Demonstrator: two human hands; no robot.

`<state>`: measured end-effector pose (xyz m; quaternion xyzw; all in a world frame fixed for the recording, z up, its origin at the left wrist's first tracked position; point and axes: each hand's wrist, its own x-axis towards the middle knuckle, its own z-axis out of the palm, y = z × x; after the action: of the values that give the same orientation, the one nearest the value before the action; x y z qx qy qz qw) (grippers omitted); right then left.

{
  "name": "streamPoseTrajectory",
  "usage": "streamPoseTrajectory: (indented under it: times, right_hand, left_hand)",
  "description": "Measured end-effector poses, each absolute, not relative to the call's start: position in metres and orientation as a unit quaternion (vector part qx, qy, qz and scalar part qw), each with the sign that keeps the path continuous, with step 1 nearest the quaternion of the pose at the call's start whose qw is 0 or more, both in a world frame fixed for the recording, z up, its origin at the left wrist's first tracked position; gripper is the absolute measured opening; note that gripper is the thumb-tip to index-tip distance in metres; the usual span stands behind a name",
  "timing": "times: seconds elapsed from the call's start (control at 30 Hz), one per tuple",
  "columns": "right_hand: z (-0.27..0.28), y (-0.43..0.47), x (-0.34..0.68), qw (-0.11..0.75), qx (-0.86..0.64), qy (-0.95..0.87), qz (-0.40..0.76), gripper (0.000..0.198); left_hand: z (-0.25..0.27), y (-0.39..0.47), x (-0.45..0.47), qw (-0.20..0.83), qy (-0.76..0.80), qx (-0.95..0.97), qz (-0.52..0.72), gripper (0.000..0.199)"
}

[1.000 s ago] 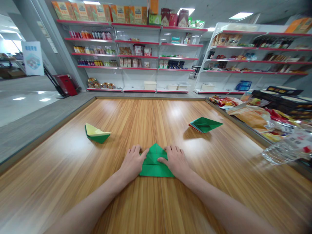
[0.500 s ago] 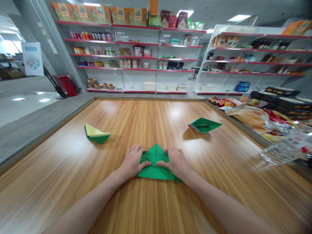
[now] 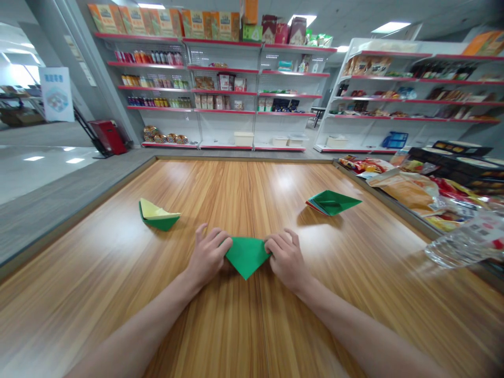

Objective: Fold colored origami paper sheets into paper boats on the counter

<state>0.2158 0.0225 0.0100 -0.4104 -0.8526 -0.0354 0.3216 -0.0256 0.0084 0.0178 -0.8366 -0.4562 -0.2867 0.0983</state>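
Between my hands is a folded sheet of green paper [image 3: 247, 254], its point directed toward me. My left hand [image 3: 208, 254] pinches its left corner with thumb and curled fingers. At the opposite corner, my right hand [image 3: 286, 257] is closed on the paper in the same way. A folded paper boat [image 3: 159, 216], green outside and pale yellow inside, rests on the table to the left. On the right lies a stack of folded papers [image 3: 333, 202], green on top with red and white edges below.
The wood-grain table [image 3: 220, 325] has a raised dark rim. Along its right side lie snack packages [image 3: 409, 191], black boxes [image 3: 457, 163] and a clear plastic container [image 3: 457, 247]. Store shelves [image 3: 224, 94] with goods stand beyond the far edge.
The green paper has been turned over, so its point now faces me instead of away. My hands have gone from pressing it flat to pinching its side corners.
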Motion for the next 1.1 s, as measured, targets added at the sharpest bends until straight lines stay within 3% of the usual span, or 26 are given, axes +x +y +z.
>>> streamPoseTrajectory:
  times: [0.1,0.27,0.43,0.53,0.67,0.73,0.83,1.0,1.1]
  right_hand:
    - [0.003,0.029,0.216,0.266,-0.396,-0.879,0.012,0.031]
    - [0.000,0.034,0.218,0.280,-0.369,-0.885,0.040,0.034]
    - [0.001,0.031,0.218,0.298,-0.376,-0.875,0.064,0.012]
    - [-0.001,0.029,0.217,0.309,-0.422,-0.848,0.090,0.020]
    - [-0.003,0.028,0.216,0.310,-0.445,-0.833,0.106,0.028]
    - [-0.004,0.029,0.215,0.290,-0.451,-0.839,0.094,0.032]
    - [-0.004,0.030,0.215,0.262,-0.476,-0.838,0.051,0.039]
    - [-0.005,0.030,0.214,0.235,-0.501,-0.833,-0.003,0.031]
    - [-0.005,0.029,0.215,0.235,-0.498,-0.834,-0.005,0.030]
  left_hand:
    - [0.010,0.017,-0.026,0.046,-0.444,-0.866,-0.225,0.030]
    - [0.002,0.024,-0.032,0.010,-0.418,-0.876,-0.241,0.034]
    - [-0.002,0.025,-0.036,-0.042,-0.419,-0.861,-0.287,0.016]
    - [-0.004,0.026,-0.037,-0.097,-0.446,-0.827,-0.328,0.028]
    - [0.000,0.023,-0.034,-0.137,-0.514,-0.783,-0.323,0.059]
    - [0.003,0.022,-0.031,-0.122,-0.524,-0.787,-0.302,0.061]
    - [0.005,0.021,-0.027,-0.069,-0.513,-0.815,-0.261,0.049]
    - [0.002,0.021,-0.027,0.062,-0.495,-0.835,-0.234,0.027]
    - [0.003,0.019,-0.027,0.051,-0.413,-0.887,-0.203,0.031]
